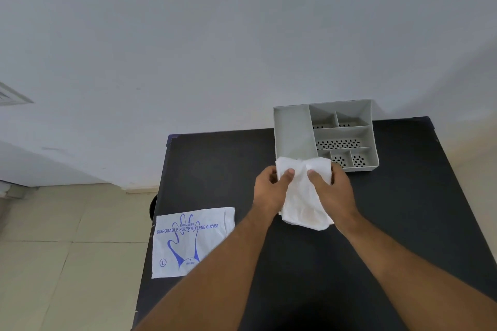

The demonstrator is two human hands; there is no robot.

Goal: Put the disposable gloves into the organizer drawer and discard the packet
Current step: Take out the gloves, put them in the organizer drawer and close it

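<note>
Beige floor tiles and a pale wall frame a black bench [403, 223] whose near-left corner carries the flat white plastic packet printed with a blue glove outline [192, 240]. It looks emptied and hangs slightly over the bench edge, well apart from the hands.

Further in, both hands hold the soft white stack of thin disposable gloves [305, 196]. The left hand [270, 191] pinches the stack's left edge, thumb on top; the right hand [332, 191] does the same on the right edge. The fingers [289, 172] of both are closed on the stack, whose far end bunches up against the near wall of the grey plastic organizer drawer [293, 129] while its near end droops.

Beyond that, the drawer's long left compartment looks the only one roomy enough; the small ones with perforated floors on the right seem too tight. To seat the stack well, I would keep both pinches firm so the slippery sheets do not fan apart, lift the far end over the wall, align it with the long compartment, and lower it flat before letting go.
</note>
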